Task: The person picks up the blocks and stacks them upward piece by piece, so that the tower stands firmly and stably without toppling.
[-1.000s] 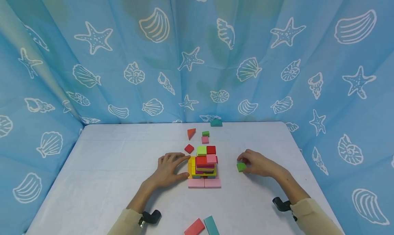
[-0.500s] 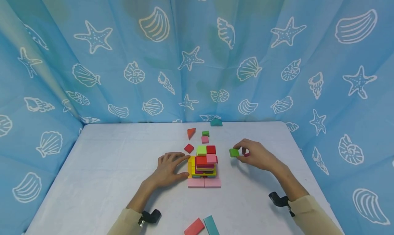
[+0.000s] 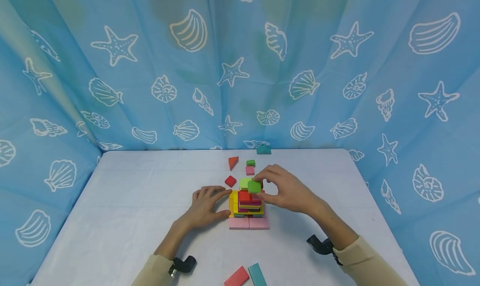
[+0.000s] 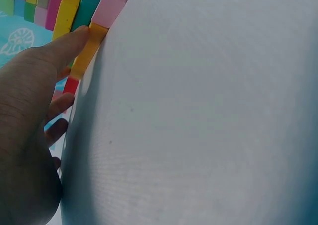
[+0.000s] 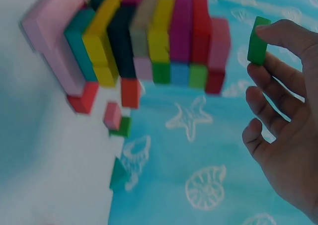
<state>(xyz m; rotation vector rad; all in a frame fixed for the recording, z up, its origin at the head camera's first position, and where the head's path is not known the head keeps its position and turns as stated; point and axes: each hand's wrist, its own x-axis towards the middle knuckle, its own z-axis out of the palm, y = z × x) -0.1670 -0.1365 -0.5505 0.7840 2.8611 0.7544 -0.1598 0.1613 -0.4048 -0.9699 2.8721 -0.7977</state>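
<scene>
A tower of coloured wooden blocks (image 3: 250, 202) stands on the table, with pink blocks (image 3: 239, 223) at its front base. My right hand (image 3: 286, 190) pinches a green block (image 5: 258, 41) between thumb and fingertips; the other fingers are loosely curled. In the right wrist view the block is above the tower's top pink block (image 5: 219, 41), with a gap between them. My left hand (image 3: 204, 207) lies on the table at the tower's left, fingers spread. Its thumb touches an orange block (image 4: 88, 51) at the base in the left wrist view.
Behind the tower lie a red block (image 3: 230, 180), an orange triangle (image 3: 233, 162), a small pink block (image 3: 249, 170), a green block (image 3: 250, 162) and a teal triangle (image 3: 263, 150). A red block (image 3: 237, 276) and a teal block (image 3: 257, 274) lie near the front edge.
My right hand has carried the green block left from the right of the tower to over its top. A magenta patch seen by that hand is now out of sight. My left hand stays put.
</scene>
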